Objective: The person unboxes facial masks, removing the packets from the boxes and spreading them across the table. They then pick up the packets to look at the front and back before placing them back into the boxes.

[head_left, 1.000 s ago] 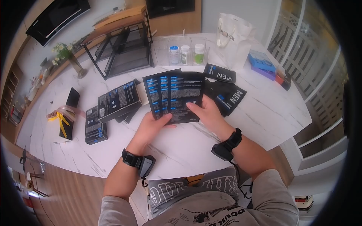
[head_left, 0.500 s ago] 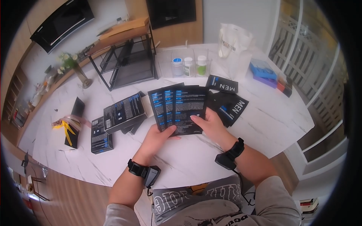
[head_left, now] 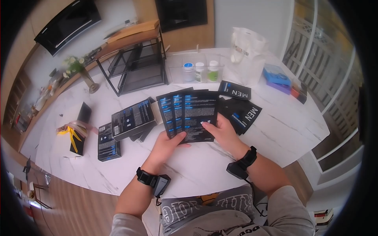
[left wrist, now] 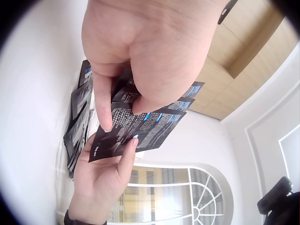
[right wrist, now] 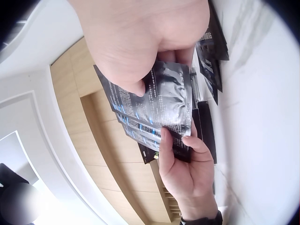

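Three black foil sachets (head_left: 199, 114) with blue and white print are fanned out in front of me, overlapping, above the white table. My left hand (head_left: 165, 146) pinches their lower left part, thumb on the printed face. At the lower right edge, my right hand (head_left: 227, 133) grips the front sachet with its thumb (right wrist: 136, 86) on top and the fingers behind. Both wrist views show the sachets between the two hands. Beyond the right hand lie more black sachets marked MEN (head_left: 241, 114), and a black box (head_left: 134, 118) rests left of the fan on other boxes.
Another black box (head_left: 109, 147) and a ribbon-tied black box (head_left: 80, 129) stand at the left. Behind are a black mesh rack (head_left: 141, 76), a clear organiser (head_left: 175, 74) with bottles, and a white paper bag (head_left: 248, 59). Blue and purple boxes (head_left: 277, 74) lie at the right.
The head view has shifted, so the scene sits lower and slightly further right in it. Both hands keep the same hold on the fanned sachets.
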`<state>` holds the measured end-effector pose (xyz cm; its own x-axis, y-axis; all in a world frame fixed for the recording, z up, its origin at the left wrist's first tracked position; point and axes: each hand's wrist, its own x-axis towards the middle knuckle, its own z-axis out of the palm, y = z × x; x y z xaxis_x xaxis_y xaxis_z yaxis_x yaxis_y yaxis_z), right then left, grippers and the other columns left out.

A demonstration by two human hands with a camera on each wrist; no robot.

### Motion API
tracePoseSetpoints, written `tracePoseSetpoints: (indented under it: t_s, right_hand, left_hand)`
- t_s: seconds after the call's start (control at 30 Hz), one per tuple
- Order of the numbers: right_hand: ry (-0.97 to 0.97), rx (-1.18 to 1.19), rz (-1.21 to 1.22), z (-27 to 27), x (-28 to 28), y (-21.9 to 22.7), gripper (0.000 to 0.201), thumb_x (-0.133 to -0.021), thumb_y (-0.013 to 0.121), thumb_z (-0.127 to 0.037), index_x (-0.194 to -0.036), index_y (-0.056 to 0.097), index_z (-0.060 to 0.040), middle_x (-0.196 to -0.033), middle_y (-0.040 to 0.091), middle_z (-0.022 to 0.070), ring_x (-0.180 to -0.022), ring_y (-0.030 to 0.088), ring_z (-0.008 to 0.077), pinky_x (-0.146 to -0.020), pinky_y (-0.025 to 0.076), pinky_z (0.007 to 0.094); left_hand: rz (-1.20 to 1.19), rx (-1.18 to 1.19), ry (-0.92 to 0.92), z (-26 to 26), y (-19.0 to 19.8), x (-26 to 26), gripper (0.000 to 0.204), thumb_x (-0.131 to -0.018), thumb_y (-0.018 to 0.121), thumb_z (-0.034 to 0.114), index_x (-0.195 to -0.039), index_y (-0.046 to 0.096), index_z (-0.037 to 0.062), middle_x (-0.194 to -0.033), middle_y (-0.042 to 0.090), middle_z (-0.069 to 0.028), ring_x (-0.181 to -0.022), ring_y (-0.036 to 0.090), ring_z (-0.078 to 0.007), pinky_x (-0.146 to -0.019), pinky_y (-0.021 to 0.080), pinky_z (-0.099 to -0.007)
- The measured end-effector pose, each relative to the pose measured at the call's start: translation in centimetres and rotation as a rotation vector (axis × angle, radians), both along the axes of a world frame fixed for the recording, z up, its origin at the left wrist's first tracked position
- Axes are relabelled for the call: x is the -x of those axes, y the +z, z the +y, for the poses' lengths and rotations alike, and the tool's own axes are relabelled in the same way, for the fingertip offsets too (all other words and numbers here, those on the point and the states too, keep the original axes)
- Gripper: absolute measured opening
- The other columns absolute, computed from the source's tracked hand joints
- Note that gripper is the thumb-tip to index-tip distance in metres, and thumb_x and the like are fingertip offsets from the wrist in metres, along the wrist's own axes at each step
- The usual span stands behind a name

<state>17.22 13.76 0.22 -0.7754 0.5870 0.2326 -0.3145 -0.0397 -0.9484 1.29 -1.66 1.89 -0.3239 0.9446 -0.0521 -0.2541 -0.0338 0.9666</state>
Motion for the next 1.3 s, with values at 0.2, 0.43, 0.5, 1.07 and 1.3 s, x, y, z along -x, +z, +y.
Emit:
tracePoseSetpoints:
  t_s: [0.2,0.43,0.5,1.07,1.3]
  right_hand:
    - [-0.243,-0.041,0.002,0.6,0.2,-0.5,0.038,-0.095,0.061,-0.005,-0.128,0.041,-0.0038,-0.110,0.061,0.0091,-0.097,0.059,0.0113,-0.081,0.048,0.0235]
    - [0.008,-0.154,-0.029,-0.6,-0.4,0.4,0.034,-0.092,0.065,-0.002,-0.124,0.052,-0.0037,-0.108,0.059,0.0071,-0.097,0.059,0.0112,-0.084,0.050,0.0231]
    - [0.089,-0.226,0.067,-2.2,0.2,0.2,0.040,-0.092,0.067,-0.006,-0.129,0.052,-0.0016,-0.117,0.058,0.0115,-0.113,0.057,0.0172,-0.092,0.049,0.0284]
    - [-0.016,0.124,0.053,0.7,-1.4,0.9,0.038,-0.095,0.059,-0.004,-0.132,0.051,-0.0013,-0.127,0.059,0.0078,-0.118,0.056,0.0181,-0.099,0.047,0.0344]
    - [0.160,0.308,0.101,0.0,-1.0,0.7,0.046,-0.094,0.058,-0.001,-0.138,0.046,-0.0043,-0.130,0.057,0.0078,-0.119,0.056,0.0215,-0.101,0.048,0.0387]
  left_hand:
    - [-0.002,-0.013,0.078,0.1,0.5,0.0,0.027,-0.099,0.055,0.007,-0.123,0.058,-0.0041,-0.118,0.064,-0.0117,-0.103,0.064,-0.0190,-0.078,0.062,-0.0313]
    - [0.343,0.021,0.084,0.5,-2.2,0.8,0.045,-0.096,0.062,0.014,-0.135,0.049,-0.0017,-0.123,0.060,-0.0153,-0.106,0.062,-0.0214,-0.076,0.056,-0.0304]
    - [0.728,-0.155,0.061,0.1,-1.1,-0.6,0.060,-0.092,0.067,0.018,-0.143,0.041,0.0010,-0.130,0.050,-0.0188,-0.110,0.059,-0.0249,-0.079,0.054,-0.0322]
    - [0.576,-0.262,0.305,0.1,0.2,-0.9,0.056,-0.091,0.065,0.006,-0.142,0.043,0.0007,-0.134,0.049,-0.0131,-0.121,0.052,-0.0244,-0.098,0.047,-0.0375]
    - [-0.105,-0.012,-0.120,-0.4,-0.1,0.2,0.029,-0.099,0.055,0.004,-0.127,0.056,-0.0020,-0.121,0.063,-0.0110,-0.106,0.064,-0.0203,-0.088,0.061,-0.0399]
